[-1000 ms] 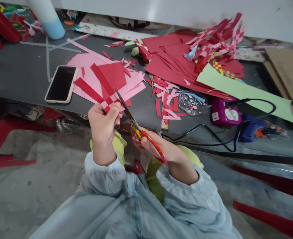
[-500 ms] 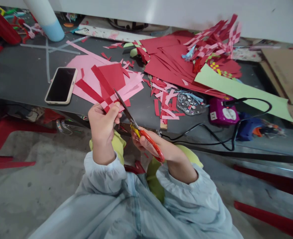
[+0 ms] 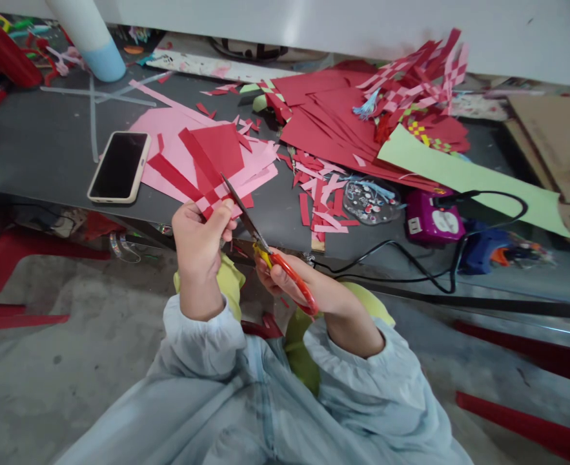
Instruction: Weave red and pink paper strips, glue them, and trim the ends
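Observation:
My left hand point(image 3: 200, 242) pinches a woven red and pink paper piece point(image 3: 213, 199) near the table's front edge. Long red strips run out from its woven corner toward the upper left. My right hand point(image 3: 285, 274) is closed around the red and yellow handles of a pair of scissors point(image 3: 292, 279). The blades point up and left, lying along the right edge of the woven piece, close to my left thumb. Whether they have paper between them I cannot tell. Behind the piece, pink paper sheets point(image 3: 156, 129) and a red sheet point(image 3: 226, 145) lie on the table.
A phone point(image 3: 119, 166) lies left of the pink sheets. Paper scraps point(image 3: 330, 197), a clear dish of beads point(image 3: 369, 201) and a purple power adapter point(image 3: 432, 218) with a black cable stand to the right. Red paper point(image 3: 333, 123) is piled behind. Stools point(image 3: 18, 252) flank me below.

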{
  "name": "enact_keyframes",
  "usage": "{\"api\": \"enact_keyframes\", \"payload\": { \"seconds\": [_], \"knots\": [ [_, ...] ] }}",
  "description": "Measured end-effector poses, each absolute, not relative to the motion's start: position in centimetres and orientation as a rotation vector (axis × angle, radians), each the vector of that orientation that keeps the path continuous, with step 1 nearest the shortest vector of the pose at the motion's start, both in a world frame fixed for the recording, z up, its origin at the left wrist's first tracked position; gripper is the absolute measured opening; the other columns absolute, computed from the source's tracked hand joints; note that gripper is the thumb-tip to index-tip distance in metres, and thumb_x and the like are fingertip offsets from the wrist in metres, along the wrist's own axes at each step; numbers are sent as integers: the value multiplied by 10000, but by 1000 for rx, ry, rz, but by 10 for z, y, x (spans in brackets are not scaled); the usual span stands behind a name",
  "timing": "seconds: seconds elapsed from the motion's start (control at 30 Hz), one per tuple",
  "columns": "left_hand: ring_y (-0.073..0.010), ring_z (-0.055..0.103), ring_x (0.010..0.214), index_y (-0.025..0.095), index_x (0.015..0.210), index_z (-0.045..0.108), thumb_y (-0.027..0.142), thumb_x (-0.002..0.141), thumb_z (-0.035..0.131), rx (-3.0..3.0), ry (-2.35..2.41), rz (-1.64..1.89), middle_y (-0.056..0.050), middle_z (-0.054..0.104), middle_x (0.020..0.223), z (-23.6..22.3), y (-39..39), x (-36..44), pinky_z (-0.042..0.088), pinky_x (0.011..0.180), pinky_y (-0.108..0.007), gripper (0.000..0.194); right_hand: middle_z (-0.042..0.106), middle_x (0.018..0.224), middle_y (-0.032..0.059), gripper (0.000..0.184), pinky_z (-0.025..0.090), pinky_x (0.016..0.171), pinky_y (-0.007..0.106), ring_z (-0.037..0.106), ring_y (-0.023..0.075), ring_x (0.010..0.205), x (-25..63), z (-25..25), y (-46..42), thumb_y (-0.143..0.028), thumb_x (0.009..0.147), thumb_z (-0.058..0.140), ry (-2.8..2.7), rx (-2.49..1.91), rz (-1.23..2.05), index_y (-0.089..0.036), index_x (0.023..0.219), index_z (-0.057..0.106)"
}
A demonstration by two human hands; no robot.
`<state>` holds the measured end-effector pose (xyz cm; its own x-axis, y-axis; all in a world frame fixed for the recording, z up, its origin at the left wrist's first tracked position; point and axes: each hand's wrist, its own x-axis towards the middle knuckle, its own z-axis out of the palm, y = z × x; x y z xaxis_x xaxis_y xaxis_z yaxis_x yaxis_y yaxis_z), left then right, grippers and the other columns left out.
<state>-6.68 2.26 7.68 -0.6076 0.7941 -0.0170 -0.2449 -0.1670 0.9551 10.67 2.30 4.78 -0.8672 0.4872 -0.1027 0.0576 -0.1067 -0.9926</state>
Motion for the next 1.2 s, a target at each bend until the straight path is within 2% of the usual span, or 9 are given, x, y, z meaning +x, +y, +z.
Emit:
{"api": "enact_keyframes", "payload": {
  "seconds": [0.97, 1.2],
  "knots": [
    [-20, 448, 343, 154, 526, 625, 219, 572, 690, 627, 1331, 1860, 50, 554, 433, 78, 26, -63, 295, 306, -110, 103, 332, 712, -39, 447, 283, 500, 261, 278, 90, 584, 106, 48, 24, -644, 956, 338, -1895, -565, 2056, -214, 833, 353],
    [-17, 452, 352, 149, 555, 629, 195, 587, 723, 625, 1273, 1913, 48, 566, 453, 77, 29, -67, 293, 315, -110, 110, 345, 747, -28, 506, 336, 543, 266, 301, 105, 630, 104, 46, 29, -714, 922, 297, -2038, -637, 1881, -215, 864, 357]
  ]
}}
